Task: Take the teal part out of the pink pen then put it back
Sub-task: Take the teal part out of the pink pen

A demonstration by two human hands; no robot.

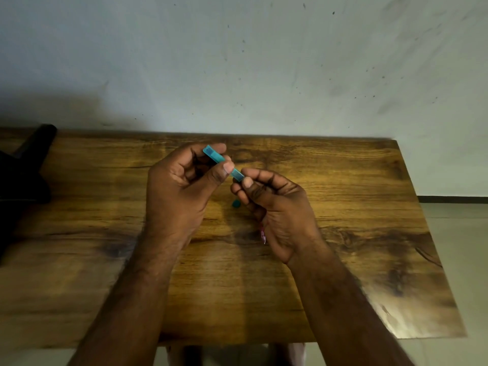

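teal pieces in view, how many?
2: a long teal part pinched between both hands above the table, and a small teal bit under the right hand. Others may be hidden.

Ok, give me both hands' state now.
Left hand: closed on the teal part.
Right hand: closed, pinching the teal part's other end; pink pen barely visible.

Table [343,233] of glossy wood-grain, smooth; teal part [214,156] looks like translucent plastic; wall [237,62] matt, speckled.
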